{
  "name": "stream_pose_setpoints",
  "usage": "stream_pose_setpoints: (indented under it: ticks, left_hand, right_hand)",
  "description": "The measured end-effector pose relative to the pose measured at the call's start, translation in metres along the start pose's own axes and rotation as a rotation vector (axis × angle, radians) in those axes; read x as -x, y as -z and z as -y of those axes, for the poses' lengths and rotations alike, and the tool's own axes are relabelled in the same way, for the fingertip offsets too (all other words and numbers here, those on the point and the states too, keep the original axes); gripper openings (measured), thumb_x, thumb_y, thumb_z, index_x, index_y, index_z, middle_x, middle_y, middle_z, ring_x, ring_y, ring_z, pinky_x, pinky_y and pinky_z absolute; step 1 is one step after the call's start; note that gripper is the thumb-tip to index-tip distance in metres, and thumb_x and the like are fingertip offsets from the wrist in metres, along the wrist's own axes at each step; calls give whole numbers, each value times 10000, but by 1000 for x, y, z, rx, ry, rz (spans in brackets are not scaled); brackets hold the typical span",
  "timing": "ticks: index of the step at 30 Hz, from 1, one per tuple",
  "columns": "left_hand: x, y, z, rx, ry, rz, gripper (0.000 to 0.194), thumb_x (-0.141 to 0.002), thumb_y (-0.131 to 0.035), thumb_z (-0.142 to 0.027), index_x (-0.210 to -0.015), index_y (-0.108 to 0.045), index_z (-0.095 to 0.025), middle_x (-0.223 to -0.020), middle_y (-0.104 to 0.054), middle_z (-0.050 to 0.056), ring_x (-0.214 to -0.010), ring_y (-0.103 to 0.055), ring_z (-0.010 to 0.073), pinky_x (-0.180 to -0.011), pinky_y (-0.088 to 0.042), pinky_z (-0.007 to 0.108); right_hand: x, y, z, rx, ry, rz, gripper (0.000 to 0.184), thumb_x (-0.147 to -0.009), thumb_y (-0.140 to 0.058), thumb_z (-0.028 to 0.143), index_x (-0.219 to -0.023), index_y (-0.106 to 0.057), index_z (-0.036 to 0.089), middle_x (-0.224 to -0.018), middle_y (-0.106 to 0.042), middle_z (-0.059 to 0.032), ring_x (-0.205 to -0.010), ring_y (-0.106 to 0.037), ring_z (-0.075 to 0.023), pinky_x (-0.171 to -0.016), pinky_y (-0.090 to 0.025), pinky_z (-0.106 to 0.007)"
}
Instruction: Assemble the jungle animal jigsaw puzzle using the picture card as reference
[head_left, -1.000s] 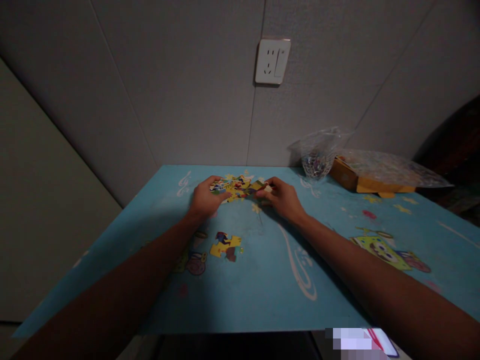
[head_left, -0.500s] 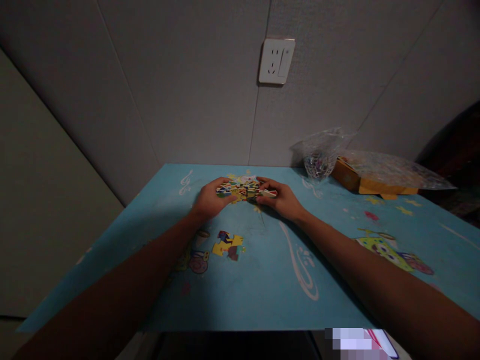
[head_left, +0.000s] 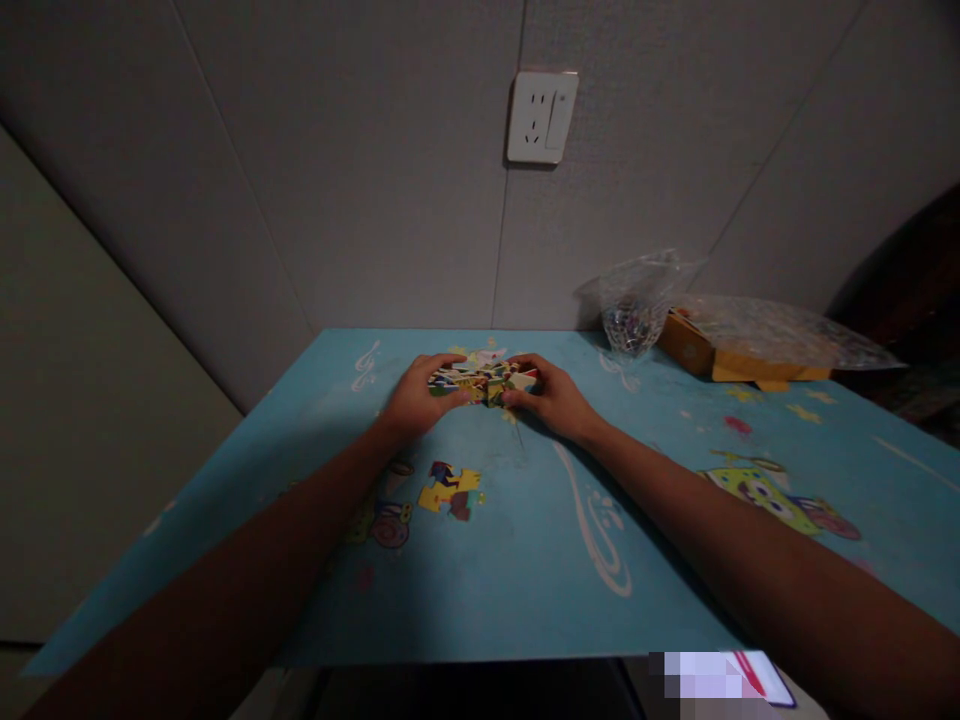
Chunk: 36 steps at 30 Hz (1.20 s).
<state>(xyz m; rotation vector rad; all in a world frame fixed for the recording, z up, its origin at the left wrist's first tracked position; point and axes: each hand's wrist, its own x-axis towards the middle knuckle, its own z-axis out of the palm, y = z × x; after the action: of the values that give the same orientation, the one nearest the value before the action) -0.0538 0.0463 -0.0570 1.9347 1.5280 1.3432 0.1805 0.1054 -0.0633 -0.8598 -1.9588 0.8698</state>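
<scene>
Two bare hands at a heap of jigsaw pieces, seen from the head; clock directions are read in the view, with the heap as the dial's centre. The heap of jigsaw pieces (head_left: 480, 384) lies toward the far edge of the pale blue tabletop (head_left: 517, 600), between the two hands; whether it rests wholly on the surface or is partly raised cannot be told. The left hand (head_left: 424, 394), at 9 o'clock, has its grip closed about that side of the heap, thumb in front and fingers behind. The right hand (head_left: 553, 396), at 3 o'clock, grasps the opposite side likewise, pieces lying between thumb and fingers. The individual pieces overlap and are too small to count.

Near 7 o'clock, well apart from both hands, a flat puzzle cluster (head_left: 450, 492), chiefly yellow with dark blue and brown parts, lies on the tabletop. Between 3 and 4 o'clock is a printed cartoon sponge figure (head_left: 765, 498). Between 2 and 3 o'clock stands a clear plastic bag (head_left: 636, 308) with small contents; just beside it, near 3 o'clock, is an orange-brown box (head_left: 686, 345) under transparent plastic film (head_left: 795, 330). A white wall socket (head_left: 541, 118) is set between 12 and 1 o'clock.
</scene>
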Motion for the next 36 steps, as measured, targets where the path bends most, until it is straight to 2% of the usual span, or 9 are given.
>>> stream_pose_setpoints:
  ticks: [3,5,10,14,19,24,29,33,36]
  left_hand:
    - [2,-1,0,10,150,-39,694,-668,-787,-243,-1317,-547,-200,-1122,-633,84,-905,-641,213,-845,-556,382]
    - [3,-1,-4,52,235,-68,746,-679,-777,-223,-1367,-490,-222,-1151,-633,96,-794,-637,181,-694,-569,324]
    - [5,2,-16,122,339,-59,618,-702,-738,-221,-1291,-553,-228,-1206,-646,115,-596,-580,129,-463,-493,255]
    - [4,4,-17,104,266,8,418,-696,-695,-234,-1109,-643,-192,-1100,-685,68,-651,-595,136,-520,-523,248]
    - [6,6,-18,156,247,22,426,-679,-670,-248,-1098,-627,-184,-1034,-691,56,-681,-599,144,-543,-513,241]
    - [7,8,-17,229,247,68,416,-667,-695,-295,-1059,-598,-196,-924,-682,25,-537,-519,110,-441,-432,223]
    - [6,7,-13,237,95,124,360,-633,-716,-284,-963,-599,-200,-887,-681,9,-753,-637,181,-679,-535,295]
    - [4,7,-12,227,89,136,376,-644,-695,-293,-986,-577,-188,-917,-679,27,-850,-659,217,-772,-537,342]
    - [3,6,-11,220,53,129,380,-640,-691,-292,-983,-569,-182,-945,-668,41,-928,-653,234,-845,-524,364]
  right_hand:
    - [0,-1,-4,-7,-52,26,533,-704,-748,314,-1198,-573,216,-1006,-681,-39,-824,-649,-202,-752,-527,-353]
    - [1,-1,-5,-21,-71,18,529,-692,-747,310,-1185,-579,221,-995,-680,-33,-804,-649,-193,-735,-526,-344]
    - [1,-2,2,-49,-103,-60,470,-647,-773,345,-1067,-619,200,-891,-683,-15,-781,-621,-181,-720,-509,-317]
    - [1,-3,5,-55,-134,-19,486,-631,-755,318,-1077,-605,197,-840,-672,-3,-694,-592,-156,-644,-494,-282]
    - [2,-3,5,-116,-104,-20,474,-614,-745,301,-1050,-590,198,-849,-668,-2,-726,-601,-165,-676,-504,-295]
    - [2,0,6,-151,-85,9,453,-601,-768,322,-994,-576,203,-962,-654,-27,-796,-610,-194,-712,-511,-333]
    - [4,0,7,-164,2,44,455,-569,-817,318,-908,-533,213,-1210,-617,-71,-986,-609,-220,-880,-493,-379]
    - [5,-1,9,-177,-81,140,459,-622,-788,339,-947,-484,231,-872,-649,4,-713,-592,-176,-689,-491,-326]
    - [6,-1,10,-131,-63,107,473,-605,-791,316,-966,-500,221,-789,-612,29,-677,-563,-168,-660,-455,-305]
